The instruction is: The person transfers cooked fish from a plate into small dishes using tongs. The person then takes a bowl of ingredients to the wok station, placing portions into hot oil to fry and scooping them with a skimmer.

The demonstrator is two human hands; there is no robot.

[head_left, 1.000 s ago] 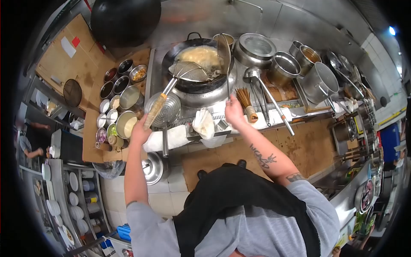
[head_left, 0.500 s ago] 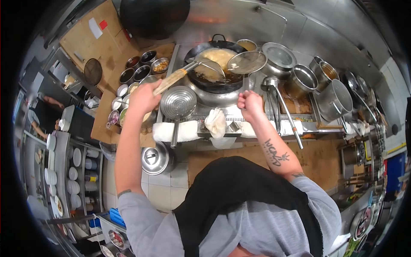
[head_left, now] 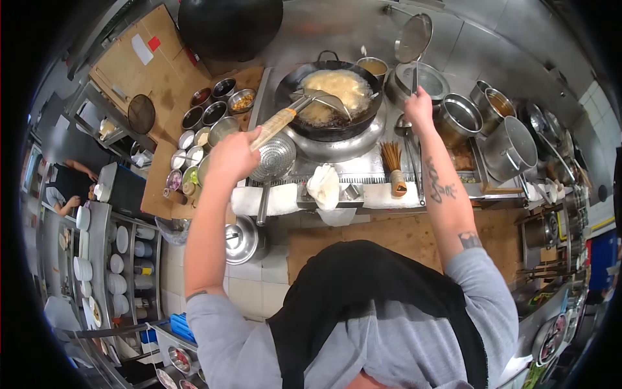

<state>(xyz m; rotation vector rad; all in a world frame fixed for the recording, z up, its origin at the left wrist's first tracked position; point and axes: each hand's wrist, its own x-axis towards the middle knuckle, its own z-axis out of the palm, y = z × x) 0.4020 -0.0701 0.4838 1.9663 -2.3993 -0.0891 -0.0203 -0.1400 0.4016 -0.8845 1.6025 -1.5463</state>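
Note:
My left hand [head_left: 235, 155] is closed round the wrapped handle of a wire strainer [head_left: 275, 128], whose head dips into the black wok [head_left: 289, 84]. Pale, foaming oil [head_left: 337, 87] bubbles in that wok. Higher up on the right, my right hand [head_left: 418, 107] grips the handle of a round mesh skimmer [head_left: 413, 39], raised above a lidded steel pot [head_left: 433, 81]. A small pot of yellowish liquid [head_left: 372, 66] stands behind the wok. Below my left hand's strainer lies a perforated ladle [head_left: 275, 157].
Seasoning bowls [head_left: 215, 113] crowd the left side. A bamboo brush [head_left: 396, 172], a white cloth [head_left: 324, 186] and several steel pots [head_left: 508, 149] stand or lie along the right and front. A co-worker [head_left: 68, 185] is at far left.
My right hand has lifted the mesh skimmer away from the wok, up and to the right. The left hand's strainer stays over the wok with its head lower in it.

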